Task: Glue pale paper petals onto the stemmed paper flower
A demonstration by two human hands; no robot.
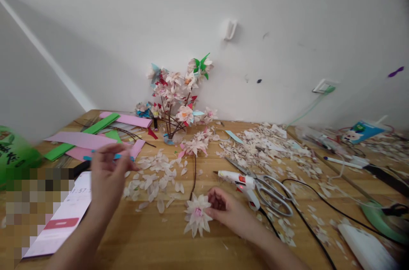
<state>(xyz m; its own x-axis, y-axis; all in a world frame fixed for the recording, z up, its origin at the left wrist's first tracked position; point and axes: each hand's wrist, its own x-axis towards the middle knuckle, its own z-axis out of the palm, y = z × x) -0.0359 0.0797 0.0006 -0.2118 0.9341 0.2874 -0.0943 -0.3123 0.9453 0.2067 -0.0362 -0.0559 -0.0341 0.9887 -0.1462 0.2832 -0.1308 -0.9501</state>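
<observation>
In front of me is a pale handmade flower (198, 215) with pointed petals and a pink centre, its face turned up. My right hand (225, 208) has curled fingers, with thumb and fingertips at the flower's right-hand petals. A brown stem (194, 176) runs from behind it toward a second, pinkish flower (196, 144). Raised at the left, my left hand (110, 168) has bent fingers, somewhat apart, and nothing visible in them. Behind that hand lies a narrow blue strip (119, 157) on pink and green paper. Loose white petals (153, 176) are spread between the hands.
A white glue gun (238, 179) and grey-handled scissors (275, 195) lie right, with a black cable (306, 219) trailing forward. A flower arrangement (174, 91) stands by the wall. Dried petals (265, 146) cover the back right. A phone (68, 214) lies left; green tape (380, 219) sits far right.
</observation>
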